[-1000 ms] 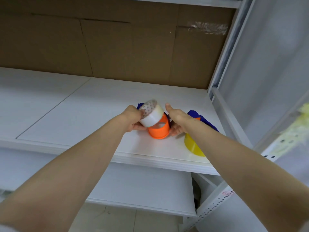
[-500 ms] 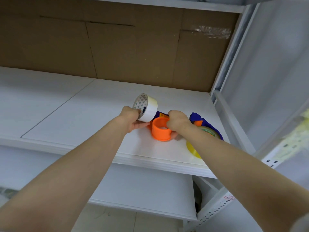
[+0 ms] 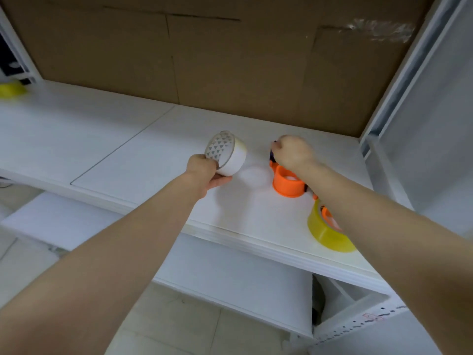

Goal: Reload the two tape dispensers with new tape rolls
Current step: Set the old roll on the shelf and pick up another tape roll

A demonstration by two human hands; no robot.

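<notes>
My left hand (image 3: 204, 172) grips a white tape roll (image 3: 226, 153) with a triangle-patterned core, held tilted above the white shelf (image 3: 143, 160). To its right lies a tape dispenser with an orange hub (image 3: 289, 184) and a dark blue body, mostly hidden. My right hand (image 3: 291, 151) is curled round the blue handle end of that dispenser, behind the hub. A second dispenser carrying a yellow tape roll (image 3: 326, 233) lies near the shelf's front right edge, partly under my right forearm.
A brown cardboard panel (image 3: 230, 60) backs the shelf. White metal uprights (image 3: 399, 73) stand at the right. Another yellow roll (image 3: 11, 89) sits at the far left. A lower white shelf (image 3: 230, 272) lies below, above a tiled floor.
My left hand has carried the white roll leftward, away from the orange hub. My right hand moved from the hub's side to the blue handle behind it. The view shifted left.
</notes>
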